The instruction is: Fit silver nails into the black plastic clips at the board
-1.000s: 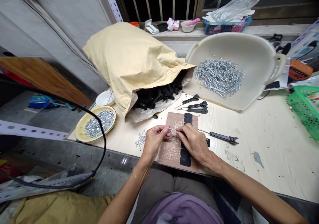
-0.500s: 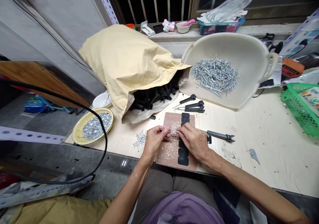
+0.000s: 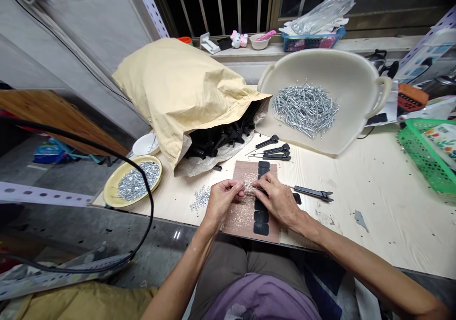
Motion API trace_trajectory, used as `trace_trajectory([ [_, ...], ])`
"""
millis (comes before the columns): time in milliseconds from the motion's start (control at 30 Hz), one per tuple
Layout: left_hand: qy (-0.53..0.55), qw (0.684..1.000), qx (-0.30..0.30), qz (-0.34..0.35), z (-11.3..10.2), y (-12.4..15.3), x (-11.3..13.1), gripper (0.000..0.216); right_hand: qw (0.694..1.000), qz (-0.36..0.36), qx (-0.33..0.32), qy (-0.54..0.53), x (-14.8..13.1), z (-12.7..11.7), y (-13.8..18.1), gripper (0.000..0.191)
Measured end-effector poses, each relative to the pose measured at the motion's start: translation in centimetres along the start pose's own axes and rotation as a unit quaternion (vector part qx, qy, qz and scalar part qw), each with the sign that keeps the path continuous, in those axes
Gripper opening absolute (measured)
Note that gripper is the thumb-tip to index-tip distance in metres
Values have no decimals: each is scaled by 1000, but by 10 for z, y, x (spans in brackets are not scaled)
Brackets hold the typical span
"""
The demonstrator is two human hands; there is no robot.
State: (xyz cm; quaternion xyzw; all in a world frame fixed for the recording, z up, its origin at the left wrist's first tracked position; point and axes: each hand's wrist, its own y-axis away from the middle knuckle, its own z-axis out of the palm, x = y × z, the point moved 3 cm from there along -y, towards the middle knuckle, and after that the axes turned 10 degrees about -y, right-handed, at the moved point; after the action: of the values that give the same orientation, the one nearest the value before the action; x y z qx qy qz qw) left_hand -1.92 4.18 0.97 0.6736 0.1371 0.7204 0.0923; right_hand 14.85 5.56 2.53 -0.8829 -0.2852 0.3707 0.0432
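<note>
A thin metal pin (image 3: 248, 185) spans the small gap between my hands, above a brown board (image 3: 240, 218). My left hand (image 3: 225, 197) pinches its left end between thumb and fingertips. At its right end, the fingers of my right hand (image 3: 276, 197) are closed on it; whatever else they cover is hidden. A row of black rounded pads (image 3: 261, 217) runs down the board, partly under my right hand. Just right of that hand lies a black tool-like piece with a metal shaft (image 3: 313, 193). Small metal bits (image 3: 201, 197) are scattered left of the board.
Behind the board lie several similar black pieces (image 3: 276, 155). A beige sack (image 3: 185, 82) spills black parts. A white basin (image 3: 356, 101) holds metal pins (image 3: 306, 108). Washers fill a yellow dish (image 3: 110, 194). A black cable (image 3: 151, 215) loops at left; a green basket (image 3: 427, 163) stands right.
The fingers of my right hand have shifted slightly around the pin's right end. My left hand keeps its pinch in nearly the same place. The view has moved a little.
</note>
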Motion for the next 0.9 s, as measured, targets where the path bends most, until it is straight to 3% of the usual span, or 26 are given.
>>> trace_trajectory([
  [267, -32, 999, -24, 7, 18, 0, -6, 30, 995, 4, 5, -99, 13, -9, 11, 16],
  [433, -94, 995, -26, 18, 36, 0, -10, 33, 999, 9, -1, -51, 30, -27, 18, 18],
  [633, -251, 954, 97, 129, 27, 0, -6, 33, 997, 3, -4, 74, 56, -37, 3, 28],
  [733, -286, 934, 135, 164, 22, 0, -9, 32, 996, -43, -26, 80, 58, -30, 7, 29],
  [833, -309, 919, 162, 182, 22, 1, -13, 31, 985, -133, -92, 60, 51, -21, 18, 29],
  [900, -321, 912, 170, 193, 23, 2, -13, 31, 984, -140, -99, 52, 51, -21, 18, 30],
])
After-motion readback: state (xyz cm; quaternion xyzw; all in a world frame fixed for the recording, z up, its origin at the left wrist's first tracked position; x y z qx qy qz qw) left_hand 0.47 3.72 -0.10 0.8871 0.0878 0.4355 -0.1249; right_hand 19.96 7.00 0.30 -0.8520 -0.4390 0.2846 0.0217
